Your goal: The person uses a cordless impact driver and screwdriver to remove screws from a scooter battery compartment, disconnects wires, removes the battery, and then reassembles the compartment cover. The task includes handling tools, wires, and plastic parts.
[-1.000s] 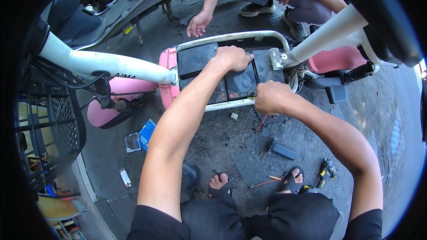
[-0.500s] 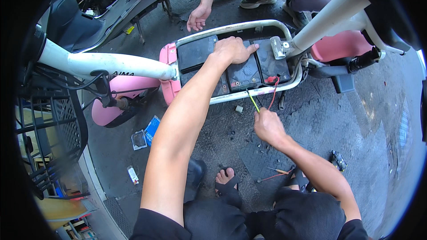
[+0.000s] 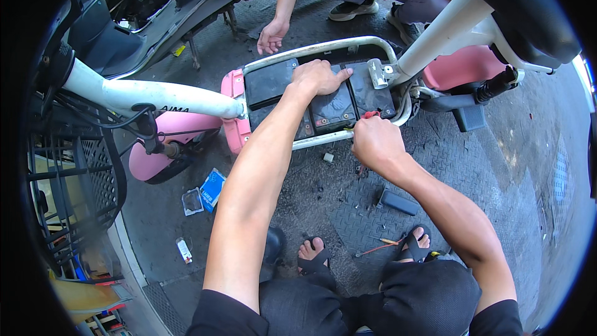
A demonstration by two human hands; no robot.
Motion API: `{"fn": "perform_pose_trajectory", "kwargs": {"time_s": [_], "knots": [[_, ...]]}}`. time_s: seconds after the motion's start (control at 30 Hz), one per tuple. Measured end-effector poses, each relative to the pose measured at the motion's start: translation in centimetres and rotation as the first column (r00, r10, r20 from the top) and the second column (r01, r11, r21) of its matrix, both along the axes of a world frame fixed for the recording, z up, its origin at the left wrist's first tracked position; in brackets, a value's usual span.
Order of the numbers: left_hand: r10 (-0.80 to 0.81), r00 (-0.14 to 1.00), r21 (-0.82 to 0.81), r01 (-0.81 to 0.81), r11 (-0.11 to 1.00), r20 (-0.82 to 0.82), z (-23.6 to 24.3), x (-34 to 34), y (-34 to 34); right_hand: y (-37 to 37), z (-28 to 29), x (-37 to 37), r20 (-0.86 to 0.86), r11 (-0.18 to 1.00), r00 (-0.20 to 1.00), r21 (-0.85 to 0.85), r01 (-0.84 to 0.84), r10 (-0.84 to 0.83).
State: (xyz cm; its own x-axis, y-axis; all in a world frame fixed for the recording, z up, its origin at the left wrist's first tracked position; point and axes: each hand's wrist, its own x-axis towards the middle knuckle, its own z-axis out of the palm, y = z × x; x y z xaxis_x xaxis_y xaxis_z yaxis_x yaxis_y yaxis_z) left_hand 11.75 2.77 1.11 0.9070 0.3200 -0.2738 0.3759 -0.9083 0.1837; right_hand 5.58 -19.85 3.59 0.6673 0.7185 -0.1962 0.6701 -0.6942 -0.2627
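My left hand (image 3: 314, 78) rests on black batteries (image 3: 268, 84) in the white-framed footboard bay (image 3: 320, 140) of a pink-and-white two-wheeler, thumb stretched out, fingers bent over the battery tops. My right hand (image 3: 376, 143) is closed at the near side of the bay around a thin yellow-green item, mostly hidden by my fingers. Just beyond it are a red terminal piece (image 3: 371, 114) and the right battery (image 3: 367, 84), which has a white bracket (image 3: 378, 73) above it.
A crouching co-worker's open hand (image 3: 272, 36) hangs beyond the bay. A dark scooter body (image 3: 106, 31) is behind; a black basket (image 3: 81, 186) stands left. On the floor lie a blue packet (image 3: 211, 186), white item (image 3: 183, 250), dark block (image 3: 398, 202) and screwdriver (image 3: 388, 241).
My right hand dropped toward me with the yellow-green item, then moved back up to the bay's edge. My left hand stays on the batteries. The co-worker's hands shifted slightly left.
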Motion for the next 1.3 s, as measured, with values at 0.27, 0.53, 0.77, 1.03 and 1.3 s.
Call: {"fn": "perform_pose_trajectory", "kwargs": {"time_s": [0.27,0.53,0.77,1.03,1.3], "knots": [[-0.004,1.000,0.074,0.004,0.997,0.001,0.4,-0.6,-1.4,0.6,0.3,2.7,0.031,0.998,0.999,0.062,-0.034,0.032],[-0.019,0.999,0.032,0.020,0.999,-0.035,1.2,0.1,-0.7,-2.5,-4.9,-3.2,-0.024,0.959,0.990,0.246,0.139,-0.138],[-0.044,0.995,0.129,0.032,0.991,0.090,-0.1,-1.7,-1.8,-3.1,-9.3,-7.2,-0.171,0.900,0.958,0.337,0.277,-0.231],[-0.040,0.995,0.092,0.031,0.995,0.093,0.3,-1.7,-1.7,-1.9,0.7,2.7,-0.073,0.990,0.997,0.137,-0.023,0.033],[-0.068,0.997,0.037,0.067,0.997,0.030,0.6,-0.7,-0.4,1.9,3.7,3.5,0.095,0.948,0.943,-0.067,-0.312,0.318]]}}
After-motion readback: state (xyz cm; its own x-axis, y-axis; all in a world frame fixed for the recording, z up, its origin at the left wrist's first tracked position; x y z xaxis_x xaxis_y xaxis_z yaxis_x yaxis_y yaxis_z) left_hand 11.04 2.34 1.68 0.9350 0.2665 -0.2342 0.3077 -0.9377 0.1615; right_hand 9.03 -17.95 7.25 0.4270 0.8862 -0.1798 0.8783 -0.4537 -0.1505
